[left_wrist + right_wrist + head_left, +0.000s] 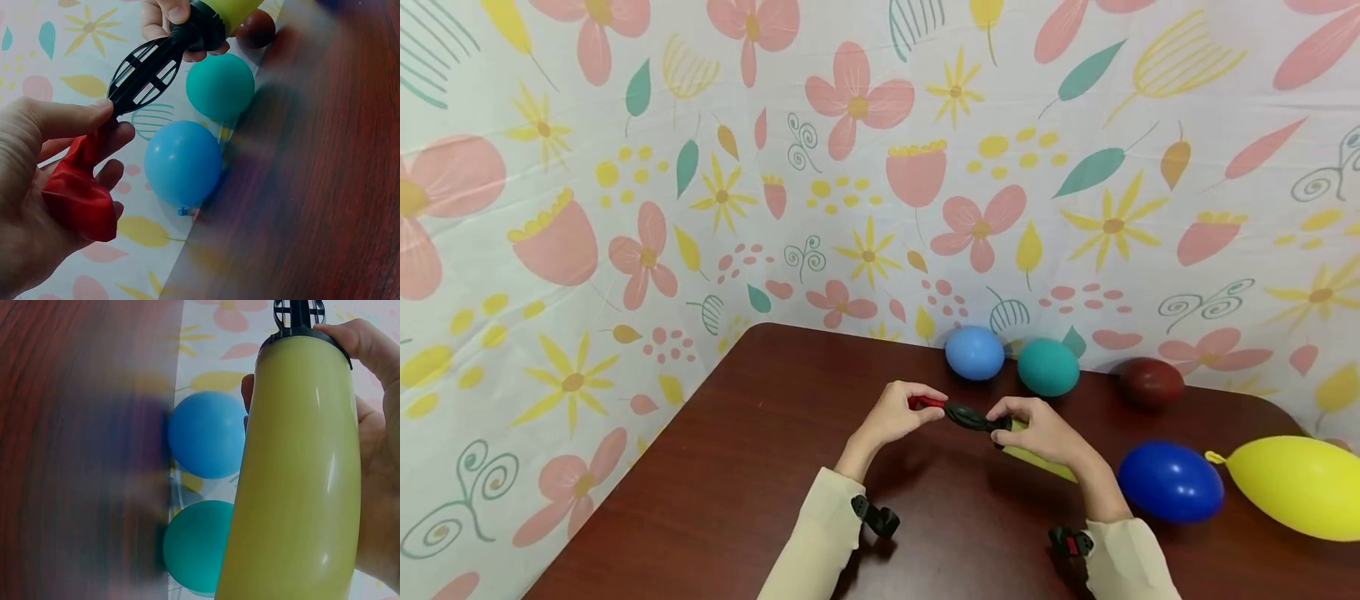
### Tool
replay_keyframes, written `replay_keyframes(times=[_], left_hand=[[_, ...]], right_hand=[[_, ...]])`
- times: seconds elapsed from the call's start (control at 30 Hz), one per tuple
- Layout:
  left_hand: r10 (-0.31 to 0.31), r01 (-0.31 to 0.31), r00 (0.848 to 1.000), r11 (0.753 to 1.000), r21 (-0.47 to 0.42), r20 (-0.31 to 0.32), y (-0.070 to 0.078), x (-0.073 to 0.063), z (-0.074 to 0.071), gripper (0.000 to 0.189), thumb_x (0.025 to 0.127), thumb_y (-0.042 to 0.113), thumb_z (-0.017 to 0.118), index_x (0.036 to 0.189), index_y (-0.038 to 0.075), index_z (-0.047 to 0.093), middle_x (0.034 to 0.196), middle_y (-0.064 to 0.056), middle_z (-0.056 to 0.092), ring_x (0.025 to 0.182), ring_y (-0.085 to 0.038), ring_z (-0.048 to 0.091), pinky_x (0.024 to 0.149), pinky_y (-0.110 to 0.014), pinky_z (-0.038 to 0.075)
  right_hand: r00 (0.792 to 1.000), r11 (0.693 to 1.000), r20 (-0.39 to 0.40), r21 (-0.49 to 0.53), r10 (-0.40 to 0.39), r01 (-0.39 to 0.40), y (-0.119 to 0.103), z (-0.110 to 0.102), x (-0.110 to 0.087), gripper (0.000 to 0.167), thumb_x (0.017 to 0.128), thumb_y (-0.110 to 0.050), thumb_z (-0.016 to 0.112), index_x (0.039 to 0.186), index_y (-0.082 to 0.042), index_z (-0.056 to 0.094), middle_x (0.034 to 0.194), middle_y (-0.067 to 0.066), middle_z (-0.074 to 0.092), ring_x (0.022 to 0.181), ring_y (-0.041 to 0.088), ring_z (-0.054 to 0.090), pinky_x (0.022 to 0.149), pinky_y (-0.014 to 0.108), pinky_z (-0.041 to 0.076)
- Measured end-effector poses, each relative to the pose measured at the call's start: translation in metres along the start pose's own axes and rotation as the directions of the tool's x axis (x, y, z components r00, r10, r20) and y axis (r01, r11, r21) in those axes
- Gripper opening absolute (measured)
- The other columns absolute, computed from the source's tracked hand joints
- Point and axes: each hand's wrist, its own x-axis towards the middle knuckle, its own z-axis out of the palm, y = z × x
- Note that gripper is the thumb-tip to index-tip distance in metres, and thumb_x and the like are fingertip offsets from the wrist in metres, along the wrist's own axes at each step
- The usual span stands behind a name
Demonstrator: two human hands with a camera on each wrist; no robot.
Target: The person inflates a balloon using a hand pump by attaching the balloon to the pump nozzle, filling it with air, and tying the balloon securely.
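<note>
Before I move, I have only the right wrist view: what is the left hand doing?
Observer: The left hand pinches a limp red balloon at the tip of the black nozzle.
Operator: Does the light blue balloon have a knot?
Observer: Yes, the left wrist view shows a small blue knot at its end.
Operator: Which balloons lie outside my picture on the table?
Observer: Three: a dark red one, a dark blue one and a yellow one.
</note>
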Motion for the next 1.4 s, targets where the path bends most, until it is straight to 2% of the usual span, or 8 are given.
replay_keyframes(times=[0.2, 0.37, 0.43, 0.6, 0.73, 0.9, 1.27, 1.4], left_hand=[[0.157, -0.125, 0.966, 0.979, 0.160, -0.205, -0.001, 0.002, 0.004, 0.020, 0.084, 0.012, 0.075, 0.104, 0.006, 0.075, 0.107, -0.009, 0.071, 0.104, -0.021, 0.056, 0.086, -0.031, 0.048], [0.389, -0.224, 0.801, 0.900, 0.375, -0.455, 0.001, 0.004, 0.010, 0.014, 0.082, 0.011, 0.077, 0.094, 0.005, 0.075, 0.102, -0.008, 0.070, 0.100, -0.025, 0.056, 0.082, -0.035, 0.048], [0.409, -0.218, 0.773, 0.890, 0.401, -0.486, 0.002, 0.004, 0.014, 0.010, 0.083, 0.013, 0.076, 0.091, 0.006, 0.075, 0.094, -0.005, 0.071, 0.090, -0.024, 0.057, 0.075, -0.031, 0.048], [0.279, -0.133, 0.821, 0.942, 0.308, -0.499, 0.002, 0.004, 0.020, 0.013, 0.089, 0.022, 0.071, 0.088, 0.009, 0.074, 0.078, -0.004, 0.070, 0.071, -0.019, 0.059, 0.063, -0.021, 0.046], [0.169, -0.111, 0.797, 0.985, 0.135, -0.580, -0.001, 0.006, 0.020, 0.014, 0.090, 0.021, 0.070, 0.088, 0.007, 0.071, 0.077, -0.007, 0.069, 0.065, -0.016, 0.061, 0.060, -0.017, 0.046], [0.156, -0.180, 0.786, 0.984, 0.020, -0.598, -0.002, 0.006, 0.018, 0.013, 0.091, 0.016, 0.069, 0.092, 0.004, 0.064, 0.082, -0.012, 0.070, 0.066, -0.019, 0.063, 0.063, -0.018, 0.050], [0.013, -0.150, 0.855, 0.963, -0.223, -0.518, 0.005, 0.008, 0.015, 0.012, 0.094, 0.004, 0.061, 0.098, -0.005, 0.068, 0.086, -0.027, 0.069, 0.063, -0.023, 0.060, 0.059, -0.014, 0.046], [0.037, -0.141, 0.866, 0.975, -0.171, -0.498, 0.021, -0.001, 0.011, 0.014, 0.094, 0.002, 0.059, 0.099, -0.007, 0.069, 0.088, -0.027, 0.070, 0.064, -0.024, 0.056, 0.057, -0.014, 0.040]], right_hand=[[0.999, 1.000, -0.049, -0.007, 0.017, -0.017, 0.002, 0.005, 0.000, 0.015, 0.088, -0.013, 0.069, 0.100, -0.004, 0.066, 0.096, 0.006, 0.068, 0.088, 0.005, 0.058, 0.080, 0.028, 0.051], [0.991, 0.997, -0.122, -0.039, 0.063, -0.068, 0.002, 0.008, 0.004, 0.015, 0.091, -0.016, 0.067, 0.102, -0.006, 0.067, 0.103, 0.009, 0.068, 0.101, 0.024, 0.062, 0.091, 0.046, 0.050], [0.987, 0.996, -0.148, -0.040, 0.070, -0.077, 0.001, 0.009, 0.005, 0.016, 0.091, -0.017, 0.066, 0.102, -0.006, 0.067, 0.105, 0.010, 0.068, 0.104, 0.028, 0.061, 0.092, 0.048, 0.049], [0.979, 0.998, -0.191, -0.004, 0.066, -0.068, -0.005, 0.017, 0.010, 0.015, 0.091, -0.017, 0.066, 0.101, -0.005, 0.067, 0.102, 0.010, 0.069, 0.099, 0.019, 0.060, 0.085, 0.035, 0.050], [0.981, 0.996, -0.177, 0.064, 0.079, -0.069, -0.012, 0.027, 0.014, 0.018, 0.091, -0.016, 0.067, 0.102, -0.003, 0.066, 0.102, 0.012, 0.068, 0.090, 0.007, 0.059, 0.078, 0.024, 0.049], [0.979, 0.987, -0.164, 0.127, 0.121, -0.101, -0.016, 0.042, 0.017, 0.020, 0.091, -0.015, 0.066, 0.104, -0.001, 0.064, 0.102, 0.014, 0.067, 0.084, 0.007, 0.059, 0.073, 0.022, 0.049], [0.972, 0.979, -0.211, 0.191, 0.107, -0.067, -0.023, 0.059, 0.021, 0.021, 0.090, -0.014, 0.068, 0.103, 0.002, 0.064, 0.101, 0.017, 0.069, 0.080, 0.008, 0.060, 0.070, 0.020, 0.049], [0.965, 0.979, -0.235, 0.190, 0.116, -0.071, -0.023, 0.065, 0.021, 0.021, 0.090, -0.015, 0.068, 0.103, 0.000, 0.064, 0.101, 0.016, 0.071, 0.083, 0.006, 0.060, 0.073, 0.021, 0.049]])
